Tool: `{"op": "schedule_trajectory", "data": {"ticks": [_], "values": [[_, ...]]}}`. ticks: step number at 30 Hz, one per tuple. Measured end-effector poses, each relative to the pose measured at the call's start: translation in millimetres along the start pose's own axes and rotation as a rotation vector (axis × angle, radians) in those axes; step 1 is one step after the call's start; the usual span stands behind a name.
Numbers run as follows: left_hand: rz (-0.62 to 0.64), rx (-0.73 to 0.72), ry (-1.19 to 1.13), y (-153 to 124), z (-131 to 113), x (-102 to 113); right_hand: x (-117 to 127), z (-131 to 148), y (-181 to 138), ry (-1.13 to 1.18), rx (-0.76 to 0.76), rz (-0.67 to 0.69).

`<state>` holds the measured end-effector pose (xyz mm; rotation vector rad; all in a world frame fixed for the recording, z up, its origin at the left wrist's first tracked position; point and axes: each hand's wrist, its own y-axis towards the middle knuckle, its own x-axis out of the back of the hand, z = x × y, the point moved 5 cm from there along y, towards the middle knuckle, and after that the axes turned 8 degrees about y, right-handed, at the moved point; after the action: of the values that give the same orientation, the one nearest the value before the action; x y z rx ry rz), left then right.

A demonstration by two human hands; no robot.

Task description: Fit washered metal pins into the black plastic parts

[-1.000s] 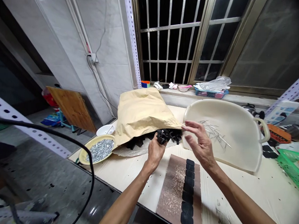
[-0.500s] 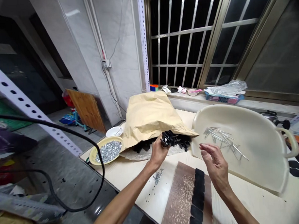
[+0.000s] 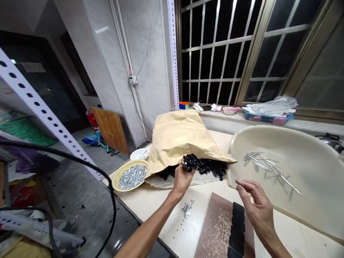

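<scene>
My left hand (image 3: pixel 182 180) is closed around a clump of small black plastic parts (image 3: pixel 190 163), held up in front of the mouth of a tan paper sack (image 3: pixel 183 134). More loose black parts (image 3: pixel 213 167) spill from the sack's opening. My right hand (image 3: pixel 257 205) hovers beside a row of black pads (image 3: pixel 236 228) on a brown board (image 3: pixel 213 227). Its thumb tip meets the fingertips in a pinch; anything between them is too small to make out. Between the hands and the table's front edge lies a little pile of small shiny metal pieces (image 3: pixel 187 209).
A yellow dish (image 3: pixel 115 180) full of small metal pieces stands left of the sack, by a white bowl (image 3: pixel 139 154). On the right, a large cream basin (image 3: pixel 317 169) holds several thin metal rods (image 3: pixel 270 165). A black cable (image 3: pixel 112 206) loops at the left.
The view has swung slightly left, so things sit further right. My right hand has lowered a little toward the black pads, its fingers more curled. The left still grips the black parts.
</scene>
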<state>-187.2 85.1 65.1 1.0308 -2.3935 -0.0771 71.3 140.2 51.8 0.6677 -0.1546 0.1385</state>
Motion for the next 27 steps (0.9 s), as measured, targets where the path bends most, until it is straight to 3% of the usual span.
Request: {"op": "schedule_trajectory", "data": {"ticks": [4, 7, 11, 13, 15, 18, 21, 24, 27], "values": [[0.069, 0.063, -0.005, -6.0, -3.8, -2.9, -1.7, 15.8, 4.0, -0.016, 0.038, 0.006], [0.21, 0.066, -0.159, -14.7, -11.2, -11.6, -7.1, 42.1, 17.6, 0.009, 0.073, 0.027], [0.487, 0.321, -0.556, -22.9, -7.8, -25.8, -9.2, 69.9, 37.0, 0.105, 0.093, -0.051], [0.576, 0.379, -0.614, -21.0, -3.7, -28.6, -8.3, 70.1, 38.0, 0.145, 0.055, -0.085], [0.547, 0.29, -0.465, -12.0, 2.4, -27.6, -5.8, 61.9, 31.1, 0.162, -0.004, -0.094], [0.415, -0.024, 0.006, 2.1, 8.6, -31.8, 5.2, 42.5, 10.8, 0.181, -0.12, -0.109], [0.49, -0.327, 0.404, -0.4, 14.1, -60.5, 24.9, 24.7, -12.6, 0.151, -0.263, -0.155], [0.568, -0.511, 0.596, -11.2, 23.3, -92.3, 46.6, 12.7, -35.1, 0.092, -0.389, -0.219], [0.562, -0.572, 0.641, -15.8, 33.1, -112.9, 63.3, 3.8, -55.5, 0.054, -0.476, -0.256]]}}
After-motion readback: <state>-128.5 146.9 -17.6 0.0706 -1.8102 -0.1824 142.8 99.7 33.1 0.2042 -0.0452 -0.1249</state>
